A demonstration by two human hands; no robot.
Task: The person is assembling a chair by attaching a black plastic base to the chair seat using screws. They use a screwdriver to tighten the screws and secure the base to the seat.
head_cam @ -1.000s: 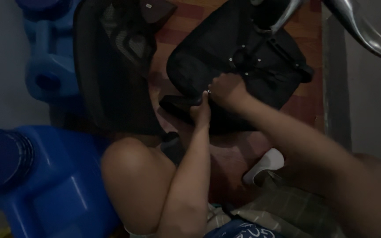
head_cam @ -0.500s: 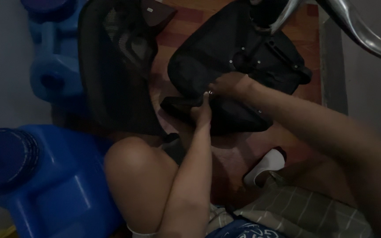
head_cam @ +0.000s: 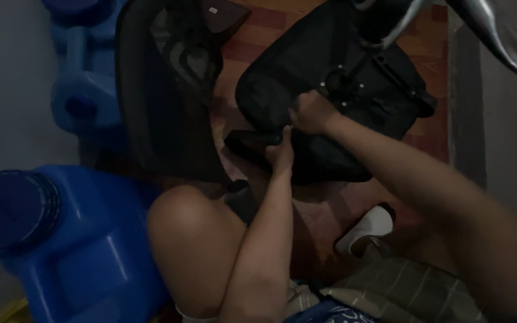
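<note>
A black office chair seat lies upside down on the reddish floor, its underside mechanism facing up. My right hand is closed on the near edge of the seat. Just below it my left hand grips a black armrest part that lies against the seat's edge. The two hands almost touch. The black mesh chair back lies flat to the left of the seat.
Two blue plastic water jugs stand at the left, one near and one farther back. My bare knee is bent in front. A white slipper lies on the floor. A chrome chair leg crosses the top right.
The view has shifted slightly. My right hand has slid a little along the seat's edge; my left hand stays on the armrest part.
</note>
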